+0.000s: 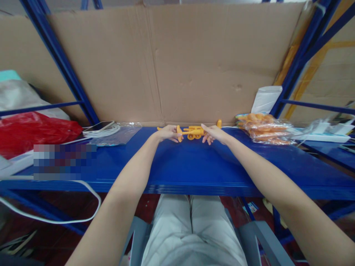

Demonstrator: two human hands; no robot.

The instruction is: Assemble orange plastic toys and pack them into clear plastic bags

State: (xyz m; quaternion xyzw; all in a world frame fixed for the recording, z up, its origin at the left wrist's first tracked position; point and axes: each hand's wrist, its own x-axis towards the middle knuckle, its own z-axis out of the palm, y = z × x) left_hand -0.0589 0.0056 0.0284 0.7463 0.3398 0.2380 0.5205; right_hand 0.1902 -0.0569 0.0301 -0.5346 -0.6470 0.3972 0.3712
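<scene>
Near the back of the blue tabletop is an orange plastic toy vehicle (195, 132) with small round wheels on its underside. My left hand (168, 133) is at its left end, fingers closed around an upright orange piece (179, 133); whether that piece is joined to the vehicle I cannot tell. At the right end, my right hand (215, 133) pinches the toy between thumb and curled fingers. Another orange part (219, 123) sticks up just behind the right hand, and a small orange tip (159, 129) shows behind the left hand.
Right of my hands lie stacked clear bags of orange parts (263, 127), beside a white power strip (324, 136). To the left are a clear plastic bag (118, 133), a coiled white cable (107, 130) and a red bag (36, 131). A cardboard wall (194, 66) stands behind the blue table (194, 166).
</scene>
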